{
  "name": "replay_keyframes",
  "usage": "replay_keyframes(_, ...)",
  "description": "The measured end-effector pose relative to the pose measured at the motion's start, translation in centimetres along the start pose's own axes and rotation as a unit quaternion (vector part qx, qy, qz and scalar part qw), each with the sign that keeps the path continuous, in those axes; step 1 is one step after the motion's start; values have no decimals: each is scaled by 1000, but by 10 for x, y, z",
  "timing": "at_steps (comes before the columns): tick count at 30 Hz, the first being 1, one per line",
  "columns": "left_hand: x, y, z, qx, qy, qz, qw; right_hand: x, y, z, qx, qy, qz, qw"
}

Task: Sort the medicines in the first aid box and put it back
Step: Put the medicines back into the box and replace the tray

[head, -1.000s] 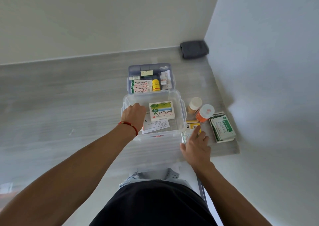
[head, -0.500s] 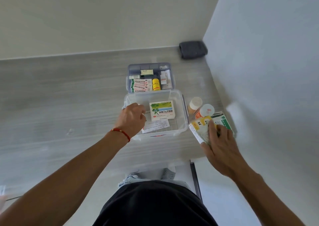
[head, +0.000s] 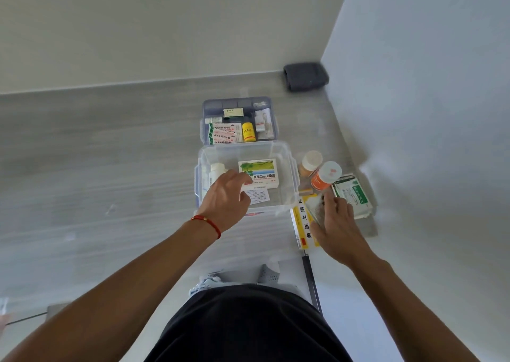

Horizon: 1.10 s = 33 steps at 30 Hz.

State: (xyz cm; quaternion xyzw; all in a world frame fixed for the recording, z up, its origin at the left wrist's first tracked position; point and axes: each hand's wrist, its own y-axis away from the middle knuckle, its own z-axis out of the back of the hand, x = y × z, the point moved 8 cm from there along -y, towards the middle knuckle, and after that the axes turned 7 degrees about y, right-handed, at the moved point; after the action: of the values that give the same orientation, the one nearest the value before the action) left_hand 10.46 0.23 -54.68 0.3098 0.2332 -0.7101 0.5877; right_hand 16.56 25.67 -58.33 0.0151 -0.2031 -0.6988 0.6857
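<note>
Sorting step in progress; clear first aid box sits open on the grey counter, not yet packed or put back.

Left side of box: white bottle stands inside by the left wall. Left hand hovers over the box's near-left part, fingers loosely curled, holding nothing visible; fingertips just beside the bottle and the green-and-white carton, contact unclear. A paper leaflet lies under the carton's near edge.

Behind the box: the lift-out tray with sachets and a small yellow bottle.

Right of the box, outside it: a white-capped bottle, an orange bottle, a yellow flat box, a stack of green-printed packets. Right hand pinches a silvery blister strip between thumb and fingers, over the yellow box.

Next move, by judgement: carry the strip left over the box wall into a free spot, left hand clearing out of the way; loose bottles and packets remain to go in.
</note>
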Motion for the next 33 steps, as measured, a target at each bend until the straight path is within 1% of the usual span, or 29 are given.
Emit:
replay_keyframes(3,-10,2,2,-9,19,-12,1000,-3,-1,3,-20,-29,-22,999)
replay_keyframes(5,-21,0,-2,-4,31,-20,999,-6,-5,-1,-6,-38,-59,998)
replay_keyframes(7,-31,-2,-9,4,30,-23,999,-1,-8,-14,20,-20,-83,996)
replay_keyframes(9,-34,-2,-13,8,16,-22,1000,9,-10,-28,38,17,-87,995)
replay_keyframes(14,-16,-2,-8,4,-47,1,999,14,-13,-42,23,77,-113,990)
replay_keyframes(16,-5,-1,-4,14,-73,16,997,8,-13,-41,30,75,-119,990)
replay_keyframes(18,3,1,1,11,-74,28,997,-1,-10,-33,39,50,-134,989)
replay_keyframes(21,9,4,12,-20,-67,31,997,-16,-2,-7,36,31,-147,988)
replay_keyframes(24,4,4,19,-36,-46,15,998,-24,9,28,43,44,-147,987)
replay_keyframes(27,-17,1,21,-30,26,0,999,-15,18,70,22,51,-106,993)
replay_keyframes(29,-28,-6,18,-3,111,34,993,5,17,94,9,59,-36,998)
replay_keyframes(31,-32,-14,11,26,204,99,974,34,8,108,15,71,53,996)
replay_keyframes(33,-28,-19,5,37,315,165,934,65,-8,110,28,87,132,987)
